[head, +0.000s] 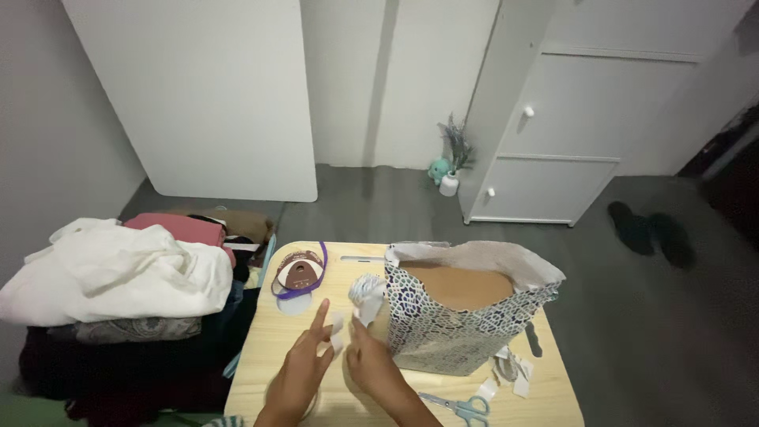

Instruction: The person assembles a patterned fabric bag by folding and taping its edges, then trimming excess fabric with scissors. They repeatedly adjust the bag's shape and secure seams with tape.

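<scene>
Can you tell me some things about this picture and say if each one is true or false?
1. Both hands are pinching a small white scrap. True: the left hand and the right hand meet at the white scrap.
2. The patterned bag is lying flat. False: it stands upright and open on the wooden table.
3. Blue-handled scissors lie near the table's front edge. True.
4. The scissors are in the right hand. False: they lie on the table, apart from both hands.
5. A pile of clothes sits left of the table. True.
</scene>
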